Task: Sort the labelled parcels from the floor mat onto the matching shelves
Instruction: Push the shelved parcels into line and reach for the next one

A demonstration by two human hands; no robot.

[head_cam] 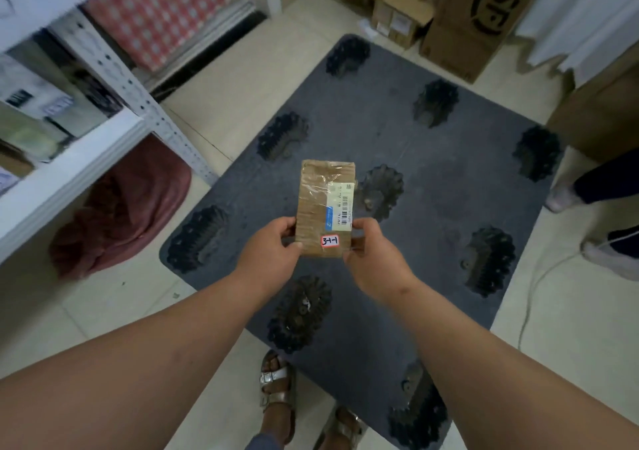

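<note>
- Parcel (pixel 326 207) was pinched at its near end by the left hand (pixel 268 249) and right hand (pixel 371 254), above the floor mat (pixel 432 180).
- Long axis ran near to far.
- Shelves (pixel 69 159) stood left, nearer the left hand.

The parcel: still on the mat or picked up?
Picked up: the parcel is held above the mat between left hand and right hand.

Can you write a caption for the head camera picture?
Both hands, left hand and right hand, hold a taped parcel over the grey mat.

Cardboard boxes (pixel 463 31) stacked beyond; maroon cloth (pixel 121 207) bundled on the floor.
</note>
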